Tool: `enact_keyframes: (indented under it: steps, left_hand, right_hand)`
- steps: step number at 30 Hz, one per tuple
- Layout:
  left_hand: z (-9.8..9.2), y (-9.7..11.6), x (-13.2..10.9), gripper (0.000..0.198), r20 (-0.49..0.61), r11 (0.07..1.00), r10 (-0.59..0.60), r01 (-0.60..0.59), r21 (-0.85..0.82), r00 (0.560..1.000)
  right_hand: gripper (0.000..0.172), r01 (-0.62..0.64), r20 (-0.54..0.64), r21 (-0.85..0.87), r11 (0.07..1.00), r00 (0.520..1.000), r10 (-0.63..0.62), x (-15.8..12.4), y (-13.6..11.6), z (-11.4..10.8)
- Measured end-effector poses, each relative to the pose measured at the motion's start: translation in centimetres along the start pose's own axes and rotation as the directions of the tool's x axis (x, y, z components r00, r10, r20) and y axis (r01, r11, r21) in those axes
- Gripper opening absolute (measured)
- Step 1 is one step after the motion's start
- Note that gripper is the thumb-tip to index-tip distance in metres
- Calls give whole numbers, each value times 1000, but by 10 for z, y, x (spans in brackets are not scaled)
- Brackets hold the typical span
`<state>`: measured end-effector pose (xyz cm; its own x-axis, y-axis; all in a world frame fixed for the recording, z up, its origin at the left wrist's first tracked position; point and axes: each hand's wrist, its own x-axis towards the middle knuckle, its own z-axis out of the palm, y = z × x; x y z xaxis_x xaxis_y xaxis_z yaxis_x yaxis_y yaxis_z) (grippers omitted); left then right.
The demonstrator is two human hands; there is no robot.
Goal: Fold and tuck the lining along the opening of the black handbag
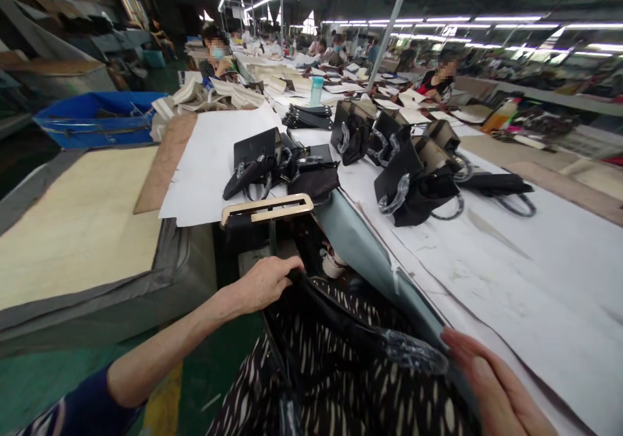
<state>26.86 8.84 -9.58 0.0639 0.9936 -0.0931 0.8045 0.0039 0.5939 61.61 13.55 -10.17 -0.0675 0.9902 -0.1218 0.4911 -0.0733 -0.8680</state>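
My left hand point(270, 283) is closed on the upper corner of a black handbag point(335, 313) that lies across my lap. The handle point(413, 351) of this bag is wrapped in clear plastic and points to the right. Just past the handle's end is my right hand point(487, 377), its fingers stretched out and holding nothing; whether it touches the handle I cannot tell. Beyond my left hand stands a machine arm with a cream slotted top plate point(270, 210). The lower part of the bag is hard to make out against my dark patterned clothing.
Several black handbags point(413, 189) with wrapped handles stand on the white-covered table point(549, 274). Behind them are dark strips point(307, 117) and a light-blue bottle point(316, 91). To the left are a padded surface point(82, 215) and a blue tub point(92, 121). Co-workers sit farther back.
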Motion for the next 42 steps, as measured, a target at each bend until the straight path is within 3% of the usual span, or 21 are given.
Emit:
enact_keyframes:
  steps: [2, 4, 6, 8, 10, 13, 17, 25, 28, 31, 36, 39, 42]
  left_hand:
    - [2, 3, 1, 36, -7, 1000, 8, -8, -5, 1000]
    - [4, 8, 4, 37, -13, 1000, 30, -30, -9, 999]
    - [4, 13, 6, 38, -8, 998, 65, -65, -12, 998]
    - [3, 17, 7, 40, -17, 994, 102, -102, -24, 995]
    - [2, 19, 6, 44, -48, 989, 139, -141, -35, 989]
    - [0, 15, 1, 45, -88, 983, 179, -181, -22, 980]
    - [-2, 9, -5, 44, -63, 980, 196, -194, 39, 979]
    - [-4, 18, 1, 37, 47, 915, 314, -316, 253, 948]
    - [-2, 26, 8, 22, 55, 926, 304, -308, 219, 951]
    - [0, 33, 16, 7, 30, 967, 197, -200, 161, 980]
    - [7, 37, 23, 8, 34, 980, 163, -165, 108, 986]
    - [11, 33, 23, 10, 3, 980, 189, -189, 58, 982]
    - [14, 29, 22, 17, -49, 981, 194, -194, 2, 980]
  right_hand:
    - [49, 260, 127, -234, 937, 963, -236, -5, -11, 5]
    - [56, 521, 301, -356, 775, 850, -433, -9, -19, 21]
    - [50, 618, 401, -449, 645, 785, -472, -10, -23, 41]
    - [37, 605, 447, -509, 612, 794, -412, -5, -25, 55]
    - [29, 556, 452, -518, 650, 823, -344, 4, -26, 58]
    - [26, 471, 449, -478, 741, 856, -255, 21, -30, 47]
    - [27, 402, 512, -422, 813, 845, -152, 33, -35, 37]
    - [26, 396, 510, -392, 830, 845, -162, 29, -41, 44]
    - [25, 387, 502, -439, 811, 854, -136, 28, -42, 43]
    - [24, 379, 491, -481, 791, 864, -116, 27, -48, 42]
    - [20, 394, 481, -437, 808, 862, -161, 25, -55, 39]
    - [28, 390, 375, -433, 813, 898, -231, 25, -50, 41]
    - [38, 340, 305, -410, 846, 925, -225, 24, -46, 46]
